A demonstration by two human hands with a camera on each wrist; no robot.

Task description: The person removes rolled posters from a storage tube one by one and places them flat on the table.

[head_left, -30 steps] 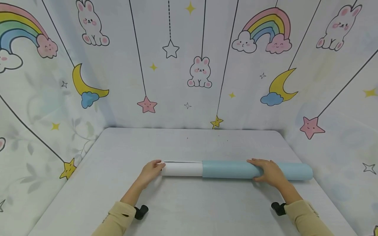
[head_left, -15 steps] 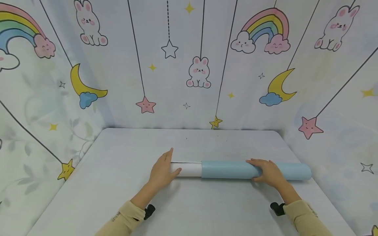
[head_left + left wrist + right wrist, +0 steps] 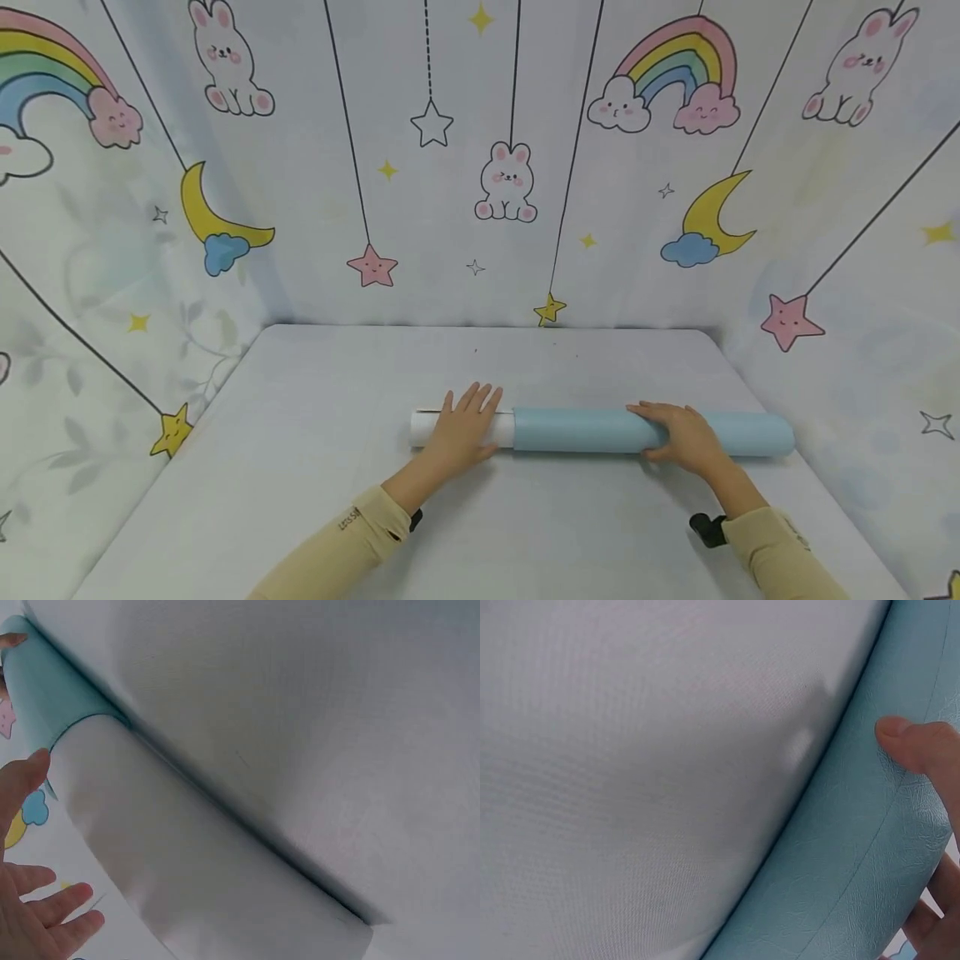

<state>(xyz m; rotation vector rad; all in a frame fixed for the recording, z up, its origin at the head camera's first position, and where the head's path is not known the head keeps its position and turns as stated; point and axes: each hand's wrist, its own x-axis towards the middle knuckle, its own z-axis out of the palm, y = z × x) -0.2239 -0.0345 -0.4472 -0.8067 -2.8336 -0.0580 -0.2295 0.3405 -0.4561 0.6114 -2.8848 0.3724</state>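
A long roll lies across the table, its right part a light blue, leather-like sheet (image 3: 570, 432) and its left part a white roll (image 3: 422, 430) sticking out of the blue end. My left hand (image 3: 457, 437) is spread over the white part, fingers straight and apart. In the left wrist view its thumb (image 3: 30, 771) is right by the blue edge. My right hand (image 3: 688, 437) grips the blue roll right of its middle. In the right wrist view the thumb (image 3: 922, 742) lies on the near side and the fingers go round the far side, partly hidden.
The roll rests on a white table (image 3: 487, 367), its right end close to the table's right edge. A patterned curtain (image 3: 450, 208) with rabbits, rainbows and stars rises behind and at both sides. Black wrist mounts (image 3: 707, 530) show by the sleeves.
My left hand has left the roll's left end and moved right along the white part, its fingers now spread. The right hand and the roll have stayed in place.
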